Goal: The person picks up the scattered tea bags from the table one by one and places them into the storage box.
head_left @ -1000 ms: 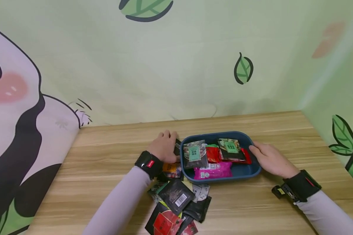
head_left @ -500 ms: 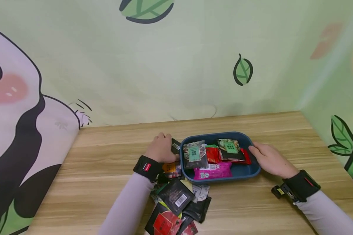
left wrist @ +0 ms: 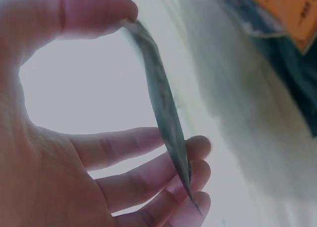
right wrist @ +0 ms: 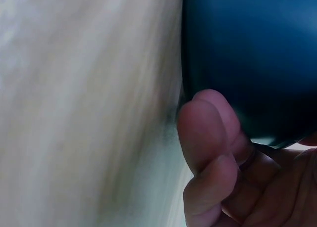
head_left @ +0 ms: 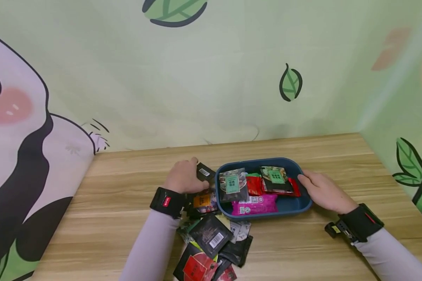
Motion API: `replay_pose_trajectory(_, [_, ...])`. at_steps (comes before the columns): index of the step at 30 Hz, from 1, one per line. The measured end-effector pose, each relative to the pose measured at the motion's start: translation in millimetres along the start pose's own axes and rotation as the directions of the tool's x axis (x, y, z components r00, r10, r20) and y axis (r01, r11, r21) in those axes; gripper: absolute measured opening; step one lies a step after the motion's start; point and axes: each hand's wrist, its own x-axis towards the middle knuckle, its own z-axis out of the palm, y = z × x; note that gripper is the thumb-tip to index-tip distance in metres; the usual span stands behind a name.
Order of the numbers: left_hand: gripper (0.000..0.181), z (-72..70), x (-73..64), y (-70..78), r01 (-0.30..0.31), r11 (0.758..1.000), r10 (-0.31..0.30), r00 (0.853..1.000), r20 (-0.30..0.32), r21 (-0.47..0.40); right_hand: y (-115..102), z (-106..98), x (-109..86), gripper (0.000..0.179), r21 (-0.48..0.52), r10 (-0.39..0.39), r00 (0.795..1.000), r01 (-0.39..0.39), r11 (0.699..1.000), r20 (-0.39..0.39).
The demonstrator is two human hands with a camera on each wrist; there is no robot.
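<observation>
My left hand [head_left: 184, 176] holds a black sachet [head_left: 205, 173] with a white barcode, just left of a blue plastic tub [head_left: 292, 203]. In the left wrist view the sachet [left wrist: 163, 96] is seen edge-on, pinched between thumb and fingertips. My right hand [head_left: 328, 191] grips the tub's right end, thumb at the rim and fingers curled beneath, as the right wrist view shows. Inside the tub lie a grey sachet with a green label [head_left: 233, 184], a black one with a green label [head_left: 276, 178], a red packet [head_left: 254, 184] and a magenta packet [head_left: 256, 205].
In front of the tub's left end a loose pile of sachets spreads over the wooden table [head_left: 295, 249], with a black barcoded sachet [head_left: 211, 235] on top and a red one [head_left: 199, 266] nearest me. An orange-labelled sachet [head_left: 203, 201] lies beside the tub. A printed backdrop [head_left: 232, 78] rises behind.
My left hand has moved a little to the left, drawing the black sachet away from the tub, so more of it shows. The right hand and the tub have stayed in place.
</observation>
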Motion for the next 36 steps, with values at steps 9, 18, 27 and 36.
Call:
replay_pose_trajectory(9, [0.063, -23.4, -12.0, 4.5, -0.067, 0.998, 0.065, 0.988, -0.138, -0.009, 0.0, 0.3, 0.5, 0.065, 0.000, -0.018, 1.000, 0.018, 1.000, -0.007])
replay_pose_trajectory(18, [0.083, -42.6, -26.1, 39.0, -0.223, 0.972, 0.233, 0.943, -0.238, 0.071, 1.4, -0.2, 1.7, 0.060, -0.012, -0.034, 0.999, 0.034, 0.999, -0.015])
replay_pose_trajectory(27, [0.072, -36.1, -28.5, 92.8, -0.416, 0.905, 0.424, 0.875, -0.233, 0.086, 1.6, 0.1, 1.8, 0.064, -0.014, -0.027, 1.000, 0.027, 1.000, -0.015])
replay_pose_trajectory(36, [0.075, -17.5, -27.0, 150.4, -0.531, 0.825, 0.560, 0.816, -0.146, 0.195, -0.1, -0.1, 1.5, 0.063, 0.001, -0.026, 1.000, 0.026, 1.000, -0.010])
